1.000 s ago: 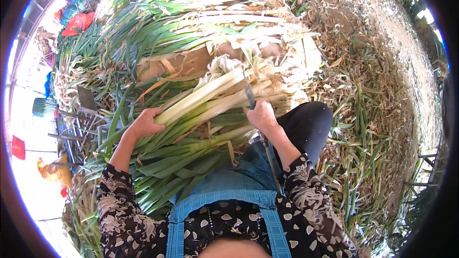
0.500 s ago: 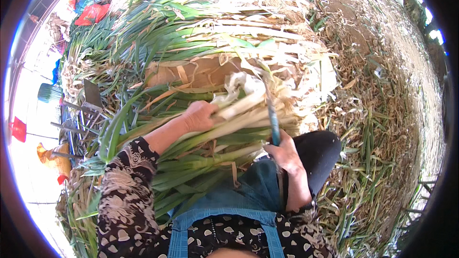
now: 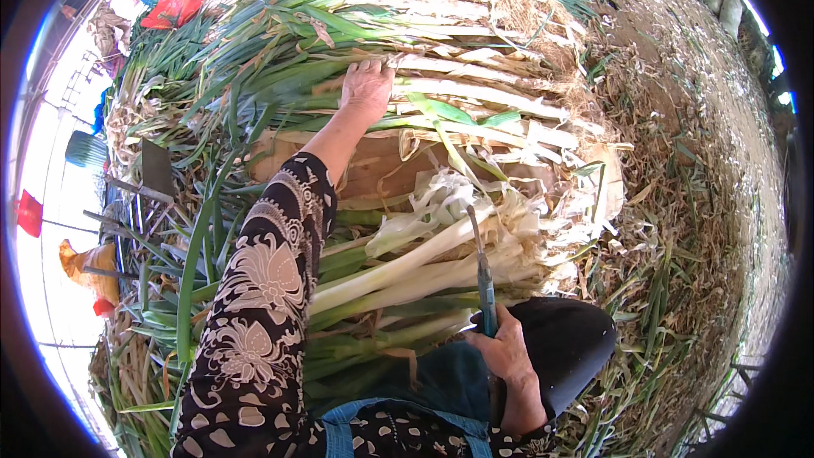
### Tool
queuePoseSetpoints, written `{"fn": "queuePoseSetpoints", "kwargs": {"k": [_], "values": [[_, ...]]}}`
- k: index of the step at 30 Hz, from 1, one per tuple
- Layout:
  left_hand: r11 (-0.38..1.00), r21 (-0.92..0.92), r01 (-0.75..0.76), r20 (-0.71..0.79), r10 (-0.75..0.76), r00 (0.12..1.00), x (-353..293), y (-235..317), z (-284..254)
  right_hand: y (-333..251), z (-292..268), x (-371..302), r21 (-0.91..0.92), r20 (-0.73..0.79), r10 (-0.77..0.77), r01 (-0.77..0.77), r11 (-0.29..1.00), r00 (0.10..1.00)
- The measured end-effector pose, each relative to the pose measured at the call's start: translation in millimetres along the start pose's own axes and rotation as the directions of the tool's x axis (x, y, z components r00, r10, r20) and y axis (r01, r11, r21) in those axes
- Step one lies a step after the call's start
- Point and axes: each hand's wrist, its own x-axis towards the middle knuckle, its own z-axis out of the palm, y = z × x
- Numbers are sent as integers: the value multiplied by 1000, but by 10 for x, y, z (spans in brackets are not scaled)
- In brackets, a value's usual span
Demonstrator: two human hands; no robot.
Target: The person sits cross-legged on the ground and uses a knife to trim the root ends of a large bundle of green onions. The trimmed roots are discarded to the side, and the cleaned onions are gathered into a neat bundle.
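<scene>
My left hand [image 3: 369,89] reaches forward onto a broad pile of long green onions [image 3: 483,76], their white stalks to the right and green leaves to the left. Its fingers curl down over the stalks, and the fingertips are hidden. My right hand [image 3: 509,352], near my knee, is wrapped round a slim tool [image 3: 485,284] with a teal handle and a narrow metal end pointing away from me. Across my lap lie loose green onions [image 3: 381,280], partly under my left sleeve. Pale peeled skins [image 3: 441,203] bunch up at the tool's tip.
A brown board-like surface [image 3: 373,165] shows between the pile and my lap. Dry leaves and peelings [image 3: 670,288] cover the ground at right. Metal bars [image 3: 140,191], a flat dark plate [image 3: 157,168] and a red bag [image 3: 174,8] are at left. My bent dark knee [image 3: 568,339] sticks out right.
My left hand has left the green onions in my lap and moved forward onto the pile. My right hand has lowered slightly, still holding the teal-handled tool.
</scene>
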Motion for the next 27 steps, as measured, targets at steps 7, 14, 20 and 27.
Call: {"fn": "queuePoseSetpoints", "kwargs": {"k": [7,14,20,27], "values": [[902,-259,-346,80,377,923,-1541,466,-237,-25,43,-128,14,-26,-113,113,993,993],[858,-508,-79,-203,-30,979,-1028,-29,-373,-64,279,-245,11,60,-112,111,994,992],[993,-115,-19,-31,16,999,-226,89,-72,-48,349,-96,-133,42,-164,168,977,986],[971,-104,-215,-118,203,972,-819,144,-211,-110,261,-93,-77,29,-123,124,989,992]]}}
